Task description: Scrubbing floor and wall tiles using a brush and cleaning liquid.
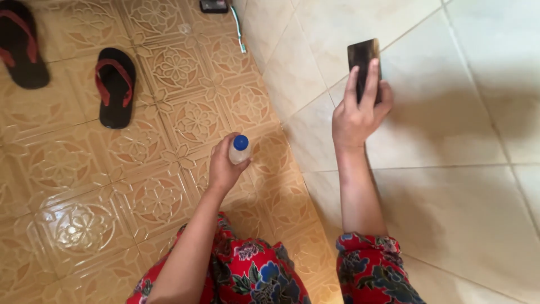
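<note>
The left hand (pixel 225 163) holds a small clear bottle (pixel 239 151) with a blue cap (pixel 241 141) above the patterned floor (pixel 73 169). Its fingers (pixel 216 153) are wrapped around the body of the bottle, with the thumb on the near side, so the cap stands free above the grip. The bottle is roughly upright, tilted a little to the right, and sits close to the line where the floor meets the wall.

The right hand (pixel 357 115) presses a dark flat sponge pad (pixel 364 59) against the pale tiled wall (pixel 450 112). Its fingers (pixel 368 79) lie stretched over the lower half of the pad, close together, while the thumb hooks round the pad's right edge. The upper part of the pad shows above the fingertips and looks worn and dark. The pad rests just above a grout line that runs slantwise across the wall.

Both forearms come out of red flowered sleeves (pixel 371 264) at the bottom edge of the view.

Toward the far left corner of the floor lie two black sandals (pixel 115 84) with red straps, well apart from either hand. At the far edge, near the foot of the wall, a small dark device (pixel 214 5) lies with a thin cable (pixel 239 34) running from it along the floor.
</note>
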